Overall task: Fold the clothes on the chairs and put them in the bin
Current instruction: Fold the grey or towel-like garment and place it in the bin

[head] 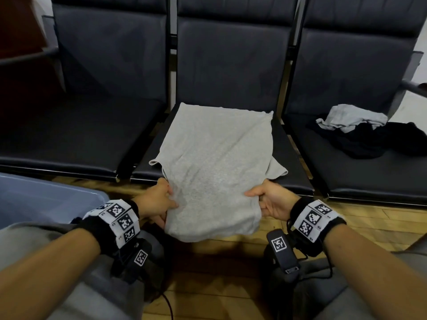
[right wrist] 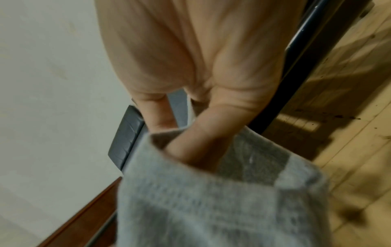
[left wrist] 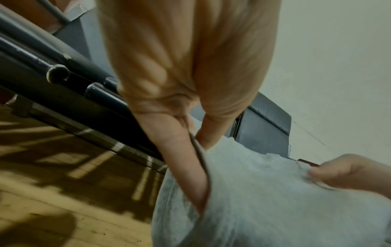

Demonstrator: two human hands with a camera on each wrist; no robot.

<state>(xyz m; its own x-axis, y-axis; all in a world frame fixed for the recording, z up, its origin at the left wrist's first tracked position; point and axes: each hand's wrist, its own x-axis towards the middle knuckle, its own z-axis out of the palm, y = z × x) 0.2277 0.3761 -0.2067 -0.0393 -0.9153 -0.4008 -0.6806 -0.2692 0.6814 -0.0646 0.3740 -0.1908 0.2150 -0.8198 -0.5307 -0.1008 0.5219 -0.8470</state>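
both hands grip grey shirt [head: 215, 162]; fingers hidden under its fold

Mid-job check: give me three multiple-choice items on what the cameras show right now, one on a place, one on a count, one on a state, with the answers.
1. Where does the unfolded pile of clothes lie?
A. on the left chair
B. on the right chair
C. in the bin

2. How many chair seats show in the head view?
A. two
B. three
C. five

3. How is the grey shirt held?
A. by both hands at its near end
B. by the left hand alone
C. by no hand

Answers:
1 B: the pile of clothes sits on the right chair.
2 B: three dark seats stand side by side.
3 A: the left hand and the right hand each grip the grey shirt, whose far end rests on the middle chair.
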